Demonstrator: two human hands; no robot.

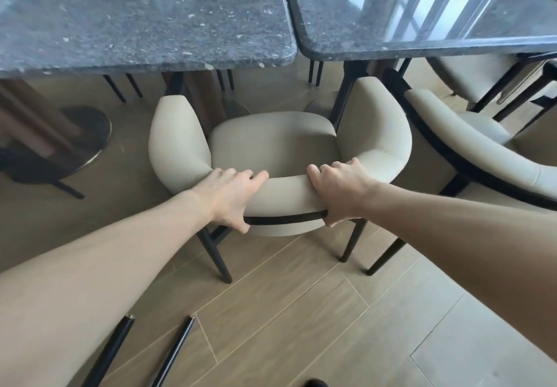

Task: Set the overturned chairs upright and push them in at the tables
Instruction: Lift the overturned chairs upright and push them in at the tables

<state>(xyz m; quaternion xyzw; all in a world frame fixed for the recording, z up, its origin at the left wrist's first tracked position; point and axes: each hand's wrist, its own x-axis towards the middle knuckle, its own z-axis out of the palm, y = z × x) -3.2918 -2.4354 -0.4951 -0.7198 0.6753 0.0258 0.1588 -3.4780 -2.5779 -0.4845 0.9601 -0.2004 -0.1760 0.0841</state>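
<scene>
Beige chair (272, 145) stands upright on the floor, facing the gap between two stone counters (144, 25), not yet tucked under. Left hand (230, 195) and right hand (340, 189) both grip its backrest top, likely for an even, straight push in.

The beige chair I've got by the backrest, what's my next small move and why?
Probably push it straight forward. The chair stands upright, both your left hand and right hand grip its backrest, and its seat lies short of the edge of the left table.
</scene>
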